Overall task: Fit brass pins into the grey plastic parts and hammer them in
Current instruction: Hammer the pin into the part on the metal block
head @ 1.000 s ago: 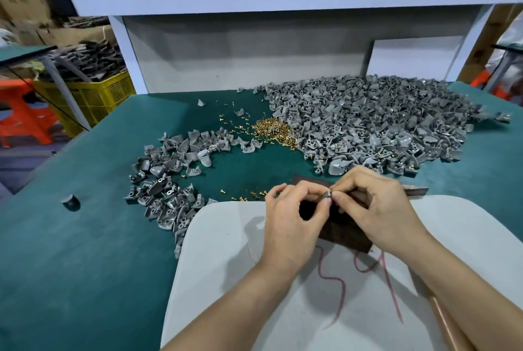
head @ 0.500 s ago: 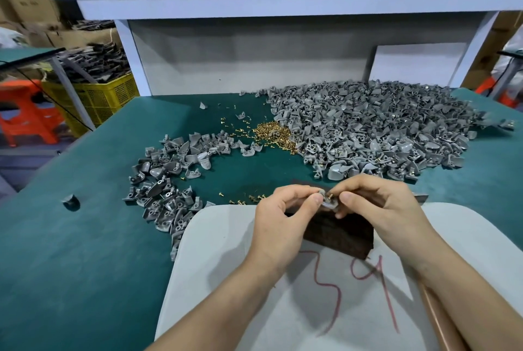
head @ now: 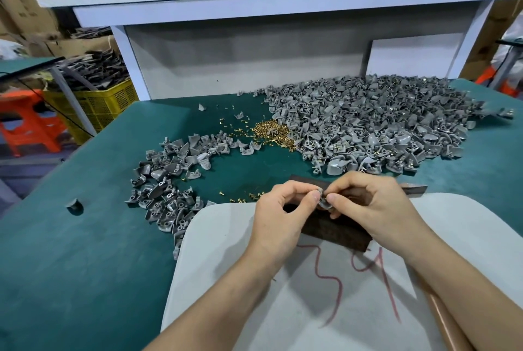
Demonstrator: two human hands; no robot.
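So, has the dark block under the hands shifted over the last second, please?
No. The dark block still straddles the white board's far edge, just above the red marks.

- The table cover [head: 85,265] was seen in plain teal.
- The plastic parts [head: 368,124], at one o'clock, were coloured grey.
- The pins [head: 268,131], at twelve o'clock, were gold-toned.
- The white board [head: 226,237], at six o'clock, was scrawled with red.
- The crate [head: 96,104], at ten o'clock, was coloured yellow and perforated.

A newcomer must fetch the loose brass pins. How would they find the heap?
On the teal-green table, look between the large right-hand pile of grey plastic parts and the smaller left-hand pile. The little heap of brass pins sits at the large pile's left edge: shiny gold amid dull grey.
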